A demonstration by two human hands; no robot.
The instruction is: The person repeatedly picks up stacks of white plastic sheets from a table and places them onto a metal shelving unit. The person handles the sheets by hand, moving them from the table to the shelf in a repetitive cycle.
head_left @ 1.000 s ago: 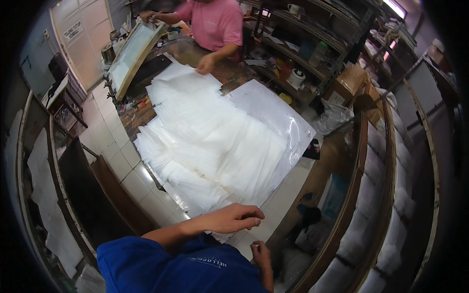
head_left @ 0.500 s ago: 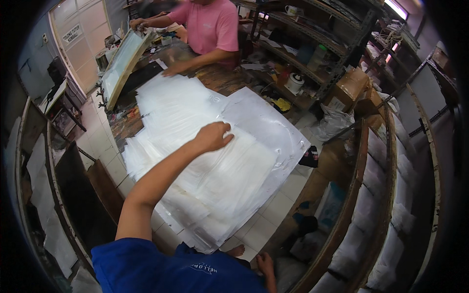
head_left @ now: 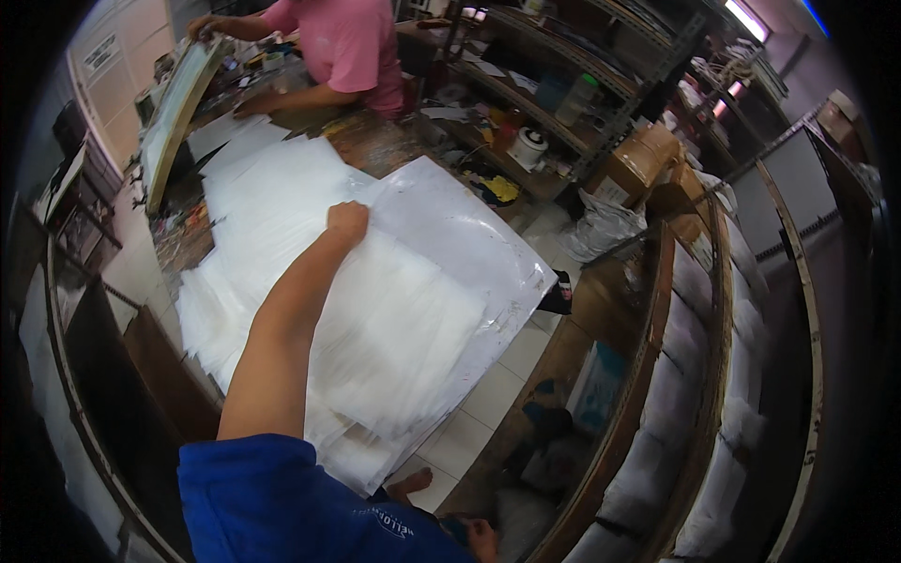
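Observation:
A broad, uneven pile of thin white sheets covers much of the work table, overlapping like fanned leaves. My left hand rests closed on its far part, knuckles up, with the fingers curled under and hidden. Whether a sheet is pinched in it does not show. Beneath the pile's right side lies a larger glossy white sheet. Low in the picture, beside my blue shirt, my right hand hangs away from the pile with its fingers bent. Something small and dark teal shows next to it, but I cannot make out a grip.
Across the table, a person in a pink shirt holds up a tilted wooden-edged screen frame, the other hand at white sheets. Metal shelves, cardboard boxes and racks with white packets stand along the right.
The view has swung so that the table sits farther left. My left hand has turned into a tighter fist on the pile. White sheets now show under the other person's lower hand.

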